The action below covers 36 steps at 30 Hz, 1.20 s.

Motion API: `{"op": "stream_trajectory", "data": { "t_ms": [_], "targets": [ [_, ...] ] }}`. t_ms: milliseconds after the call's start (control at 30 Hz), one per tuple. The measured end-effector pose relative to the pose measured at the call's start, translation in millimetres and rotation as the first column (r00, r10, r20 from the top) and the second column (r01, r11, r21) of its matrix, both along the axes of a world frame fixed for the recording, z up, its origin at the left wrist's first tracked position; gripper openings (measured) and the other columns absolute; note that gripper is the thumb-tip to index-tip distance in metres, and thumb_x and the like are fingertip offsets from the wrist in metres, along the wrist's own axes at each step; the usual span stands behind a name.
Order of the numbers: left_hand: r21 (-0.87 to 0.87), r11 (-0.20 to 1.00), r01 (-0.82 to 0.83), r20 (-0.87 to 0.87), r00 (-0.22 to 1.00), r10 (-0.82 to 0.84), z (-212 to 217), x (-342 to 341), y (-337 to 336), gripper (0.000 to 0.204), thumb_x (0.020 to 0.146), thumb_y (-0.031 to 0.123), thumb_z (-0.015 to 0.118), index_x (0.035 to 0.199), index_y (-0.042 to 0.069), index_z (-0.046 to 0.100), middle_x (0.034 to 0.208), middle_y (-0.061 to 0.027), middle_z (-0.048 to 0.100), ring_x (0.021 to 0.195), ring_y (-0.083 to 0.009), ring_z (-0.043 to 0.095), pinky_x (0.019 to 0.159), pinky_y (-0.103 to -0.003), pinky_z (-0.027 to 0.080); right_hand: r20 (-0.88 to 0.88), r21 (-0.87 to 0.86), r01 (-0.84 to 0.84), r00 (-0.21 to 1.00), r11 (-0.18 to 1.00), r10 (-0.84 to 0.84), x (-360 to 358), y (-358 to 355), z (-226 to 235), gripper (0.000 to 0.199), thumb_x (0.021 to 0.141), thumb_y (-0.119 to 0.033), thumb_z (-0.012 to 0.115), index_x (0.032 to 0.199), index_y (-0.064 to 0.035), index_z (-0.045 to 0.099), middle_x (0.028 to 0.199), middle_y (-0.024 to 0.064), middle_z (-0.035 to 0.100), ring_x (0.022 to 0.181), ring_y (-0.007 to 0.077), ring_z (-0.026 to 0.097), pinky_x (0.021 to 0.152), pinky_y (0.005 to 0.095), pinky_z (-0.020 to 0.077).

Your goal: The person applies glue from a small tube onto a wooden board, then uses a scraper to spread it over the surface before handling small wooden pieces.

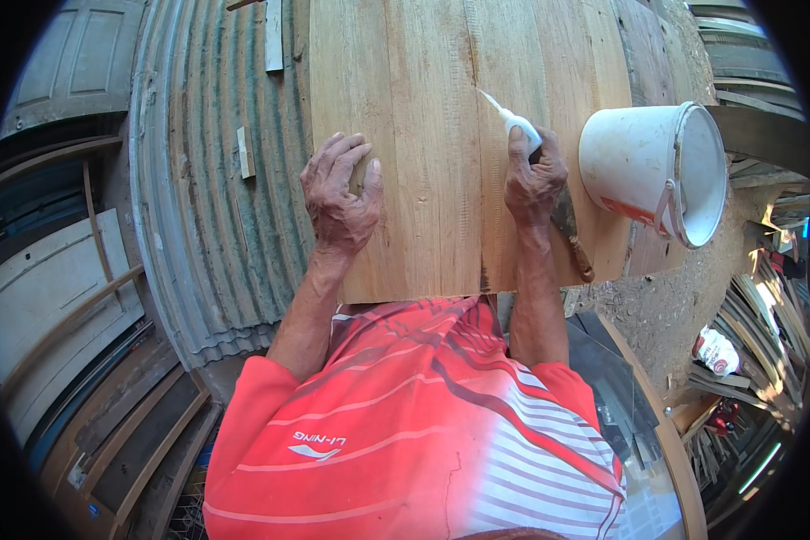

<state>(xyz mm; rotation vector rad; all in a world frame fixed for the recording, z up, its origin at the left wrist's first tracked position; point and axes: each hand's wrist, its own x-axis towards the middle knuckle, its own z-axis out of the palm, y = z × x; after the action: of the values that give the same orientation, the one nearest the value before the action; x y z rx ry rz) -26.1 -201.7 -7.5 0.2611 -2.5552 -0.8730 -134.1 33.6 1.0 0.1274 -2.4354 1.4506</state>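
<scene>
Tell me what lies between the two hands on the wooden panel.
Head view: between the left hand and the right hand, which holds a white glue bottle, lies only bare wooden panel with one board seam.

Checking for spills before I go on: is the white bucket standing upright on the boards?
No, the white bucket lies on its side at the right edge of the wooden panel, its open mouth facing right, beside the right hand.
</scene>
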Motion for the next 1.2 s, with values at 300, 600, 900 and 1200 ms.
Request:
{"op": "stream_trajectory", "data": {
  "t_ms": [300, 600, 900, 1200],
  "targets": [
    [0.007, 1.0, -0.001, 0.003, 1.0, 0.001, 0, 1, 0, 0.026, 0.089, 0.015, 0.073, 0.115, 0.01, 0.072, 0.125, -0.0053, 0.07, 0.131, -0.0269, 0.057, 0.114, -0.044, 0.037, 0.031, 0.022, 0.005, 1.0, 1.0, -0.006, 0, 1, 0, 0.024, 0.099, -0.024, 0.071, 0.097, 0.0003, 0.068, 0.073, 0.0046, 0.063, 0.064, 0.0109, 0.058, 0.059, 0.0306, 0.0482],
    [0.003, 1.0, 0.002, 0.007, 1.0, -0.002, -1, 1, 0, 0.026, 0.089, 0.016, 0.073, 0.114, 0.01, 0.072, 0.125, -0.0053, 0.07, 0.131, -0.0267, 0.057, 0.114, -0.044, 0.037, 0.04, 0.03, 0.003, 0.999, 1.0, -0.005, 1, 0, 4, 0.022, 0.099, -0.022, 0.071, 0.097, 0.0002, 0.068, 0.074, 0.0045, 0.064, 0.065, 0.0107, 0.059, 0.059, 0.0302, 0.0487],
    [-0.002, 1.0, 0.003, 0.004, 1.0, -0.003, -1, 1, 0, 0.026, 0.089, 0.017, 0.073, 0.114, 0.01, 0.072, 0.125, -0.0051, 0.07, 0.131, -0.0265, 0.057, 0.114, -0.044, 0.037, 0.032, 0.002, 0.014, 0.999, 1.0, -0.014, 10, 4, -2, 0.022, 0.098, -0.022, 0.072, 0.099, -0.0002, 0.069, 0.074, 0.0029, 0.064, 0.065, 0.0091, 0.059, 0.059, 0.029, 0.049],
    [-0.016, 1.0, 0.008, -0.009, 1.0, -0.008, 6, -1, 1, 0.024, 0.091, 0.013, 0.072, 0.114, 0.007, 0.072, 0.123, -0.0079, 0.071, 0.128, -0.0294, 0.06, 0.112, -0.044, 0.041, 0.039, 0.001, 0.02, 0.999, 1.0, -0.02, 9, 3, -3, 0.023, 0.099, -0.023, 0.072, 0.099, -0.0007, 0.069, 0.074, 0.0029, 0.065, 0.065, 0.009, 0.059, 0.059, 0.0291, 0.0491]
  ]
}}
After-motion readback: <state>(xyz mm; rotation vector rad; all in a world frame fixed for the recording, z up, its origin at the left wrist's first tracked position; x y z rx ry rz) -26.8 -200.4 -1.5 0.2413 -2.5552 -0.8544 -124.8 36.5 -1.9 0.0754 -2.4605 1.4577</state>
